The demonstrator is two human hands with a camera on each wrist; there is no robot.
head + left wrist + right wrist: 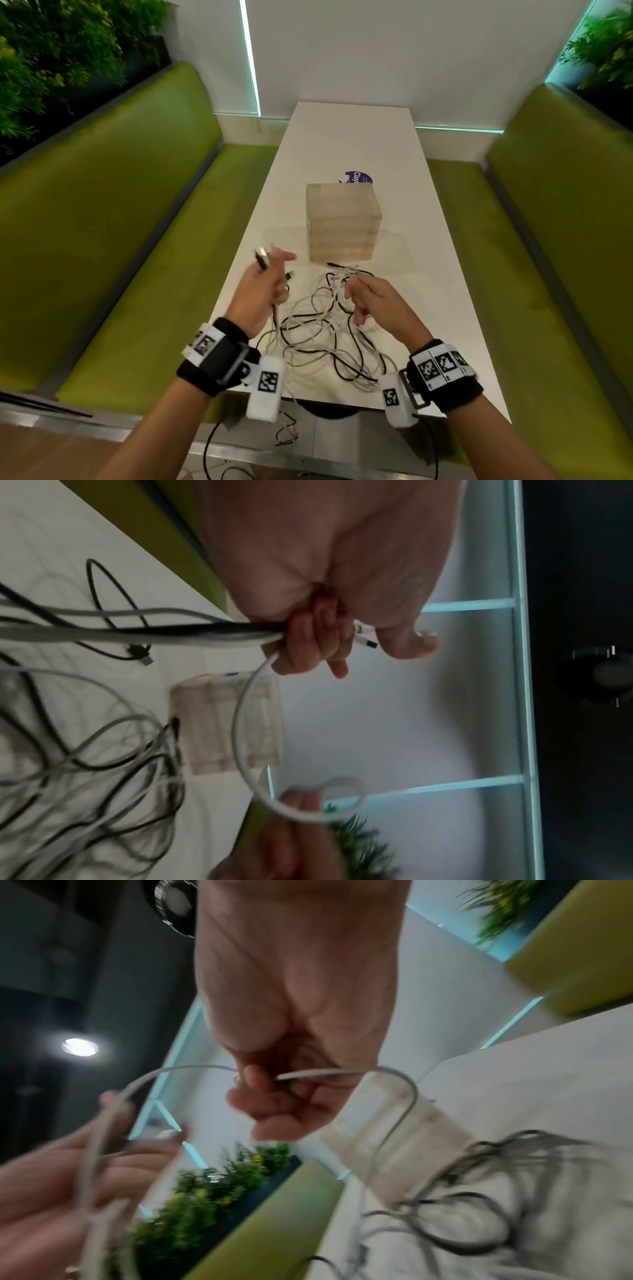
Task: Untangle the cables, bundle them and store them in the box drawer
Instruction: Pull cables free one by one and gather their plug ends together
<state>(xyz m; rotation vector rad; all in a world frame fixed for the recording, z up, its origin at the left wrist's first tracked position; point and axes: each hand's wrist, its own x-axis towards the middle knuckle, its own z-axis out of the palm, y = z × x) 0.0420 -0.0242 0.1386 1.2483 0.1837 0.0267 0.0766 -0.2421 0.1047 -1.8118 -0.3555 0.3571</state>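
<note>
A tangle of white and black cables (325, 329) lies on the white table (394, 171) in front of a pale translucent box with drawers (342, 222). My left hand (270, 277) is raised at the table's left edge and grips several cable ends (205, 634), black and white, with plugs sticking up past the fingers. My right hand (363, 298) hovers over the tangle and pinches a white cable (308, 1073). That cable (246, 737) loops across from the left hand's fist to the right hand. The box's drawers look closed.
Green bench seats (137, 240) run along both sides of the narrow table. A purple round sticker (358, 176) shows behind the box. Cable ends hang over the near table edge (287, 428). Plants (51, 51) stand behind the benches.
</note>
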